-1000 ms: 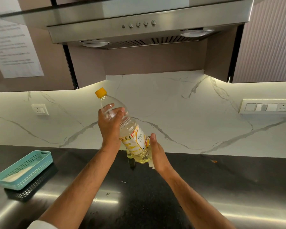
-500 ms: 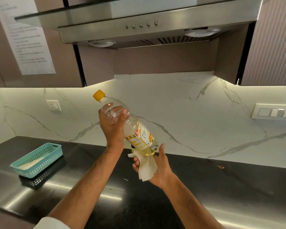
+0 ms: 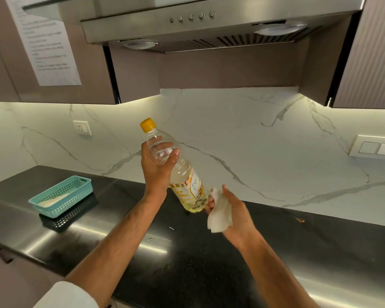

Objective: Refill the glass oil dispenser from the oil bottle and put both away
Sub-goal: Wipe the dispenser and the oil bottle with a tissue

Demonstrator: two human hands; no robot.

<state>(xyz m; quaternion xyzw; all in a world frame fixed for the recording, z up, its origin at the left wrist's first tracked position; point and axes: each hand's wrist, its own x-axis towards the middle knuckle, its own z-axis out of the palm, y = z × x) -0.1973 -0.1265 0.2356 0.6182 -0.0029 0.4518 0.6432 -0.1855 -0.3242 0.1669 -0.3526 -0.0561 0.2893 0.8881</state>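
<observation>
Brown cabinet fronts [image 3: 53, 92] fill the upper left, and a printed sheet of paper [image 3: 46, 45] is stuck to one of them, its text too blurred to read. Below, on the marble backsplash [image 3: 242, 130], sits a white wall socket [image 3: 82, 127]. A teal perforated basket [image 3: 61, 196] rests on the glossy black counter [image 3: 187, 274] at the left, with something pale lying inside it.

Moving toward the middle, the left hand [image 3: 156, 165] is raised above the counter, its fingers and thumb wrapped around the clear upper shoulder of the oil bottle [image 3: 176, 167]. The bottle is held in the air, tilted with its yellow cap [image 3: 147, 124] on and pointing up and to the left, its base lower and to the right. A printed label [image 3: 190, 185] covers its lower half, and yellow oil has pooled near the base.

Just right of the base, the right hand [image 3: 233, 212] clutches a crumpled white paper towel [image 3: 219, 215], which touches the bottom end of the bottle.

Overhead, a stainless steel range hood [image 3: 209, 25] spans the centre, with a row of round buttons [image 3: 191, 17] on its front. Farther right, a switch panel [image 3: 376, 147] is mounted on the backsplash, and a ribbed cabinet [image 3: 369, 52] hangs above it. A small orange speck [image 3: 301, 220] lies on the counter at the right.
</observation>
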